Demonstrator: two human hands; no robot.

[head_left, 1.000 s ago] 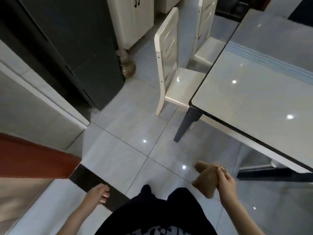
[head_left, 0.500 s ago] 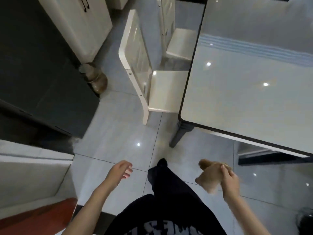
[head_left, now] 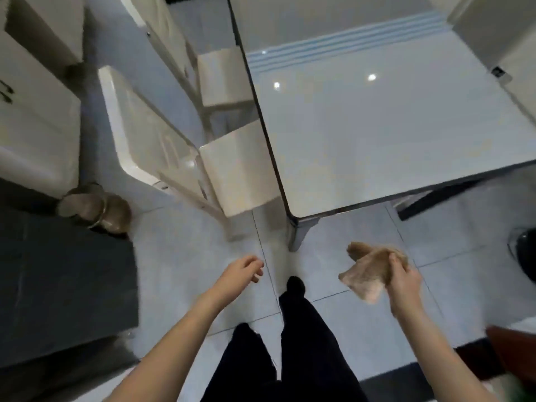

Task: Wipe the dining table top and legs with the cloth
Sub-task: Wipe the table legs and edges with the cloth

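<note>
The dining table has a glossy pale top with a dark rim and fills the upper right. Its near corner leg, dark and tapered, stands on the tiled floor just ahead of me. My right hand grips a crumpled tan cloth in the air, below and right of that leg, apart from the table. My left hand hangs empty with loosely curled fingers, left of the leg.
Two cream chairs are tucked along the table's left side. A brown jar lies by a dark cabinet at the left. White cupboards stand beyond. A dark round object sits at the right edge.
The view has swung so the table corner and its leg now lie straight ahead and closer. Both hands stay low in front of me, the right one still holding the cloth.
</note>
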